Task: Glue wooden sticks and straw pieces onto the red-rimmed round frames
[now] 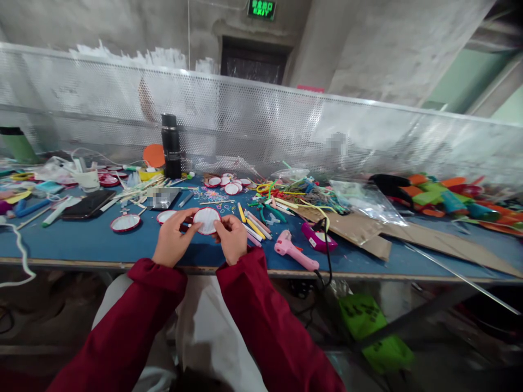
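Note:
Between my two hands is a round white disc with a red rim [207, 221], raised a little over the table's front part. My left hand [175, 235] pinches its left edge with thumb and fingers. At its right edge, my right hand [232, 235] grips it the same way. Another red-rimmed white disc [125, 222] lies on the blue table to the left. One more white disc [165, 216] sits just behind my left hand, partly covered by it. Several coloured sticks [255, 224] lie right beside my right hand.
A pink glue gun [295, 250] with a black cord lies near the front edge. Green-handled pliers [272, 209], coloured pipe cleaners [302, 193] and cardboard [351, 231] are farther right. A black bottle [171, 147] stands at the back; a dark phone [89, 204] lies left.

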Demonstrator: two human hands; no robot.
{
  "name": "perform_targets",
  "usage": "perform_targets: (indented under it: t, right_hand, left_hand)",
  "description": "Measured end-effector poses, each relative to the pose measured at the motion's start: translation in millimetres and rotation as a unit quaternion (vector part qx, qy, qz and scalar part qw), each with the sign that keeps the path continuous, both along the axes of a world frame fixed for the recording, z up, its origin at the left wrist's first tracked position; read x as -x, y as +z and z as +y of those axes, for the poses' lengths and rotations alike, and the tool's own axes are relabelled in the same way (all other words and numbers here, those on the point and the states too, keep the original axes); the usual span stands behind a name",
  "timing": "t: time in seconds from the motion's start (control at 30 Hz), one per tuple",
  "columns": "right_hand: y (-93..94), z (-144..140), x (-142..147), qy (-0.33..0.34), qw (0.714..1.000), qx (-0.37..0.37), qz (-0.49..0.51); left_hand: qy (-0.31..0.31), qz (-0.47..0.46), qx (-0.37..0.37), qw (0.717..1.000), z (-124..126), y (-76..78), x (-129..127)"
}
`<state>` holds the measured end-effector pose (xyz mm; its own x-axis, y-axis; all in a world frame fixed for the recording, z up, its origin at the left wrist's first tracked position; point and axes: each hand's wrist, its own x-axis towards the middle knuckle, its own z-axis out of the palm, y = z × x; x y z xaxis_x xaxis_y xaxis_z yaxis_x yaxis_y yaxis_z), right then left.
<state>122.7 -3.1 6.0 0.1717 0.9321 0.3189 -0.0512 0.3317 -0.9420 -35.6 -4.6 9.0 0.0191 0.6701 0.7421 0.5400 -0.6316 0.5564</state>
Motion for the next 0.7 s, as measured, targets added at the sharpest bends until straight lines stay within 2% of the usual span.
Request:
perform_targets:
  t: [0.2, 0.33, 0.5, 0.6, 0.7]
  right_hand:
    - [-1.8, 0.1, -0.4, 0.010, 1.000, -0.002, -0.020]
    - [-2.6, -1.6, 0.6, 0.036, 0.997, -0.025, -0.062]
    - [-3.9, -1.9, -0.1, 0.051, 0.994, -0.042, -0.084]
    - [-2.8, -4.0, -1.4, -0.001, 0.990, -0.082, -0.116]
    - [-0.7, -8.2, -2.5, -0.081, 0.971, -0.154, -0.163]
  left_hand:
    - [-0.009, 0.008, -0.006, 1.000, -3.0, 3.1, -1.3]
    - [-0.017, -0.029, -0.020, 0.999, -3.5, 5.9, -2.0]
    - [-0.044, -0.079, 0.022, 0.996, -4.6, 7.4, -0.3]
    - [-0.045, -0.085, 0.023, 0.995, -7.3, 7.7, 1.0]
    - [-0.044, -0.058, 0.003, 0.997, -10.7, 8.4, 1.0]
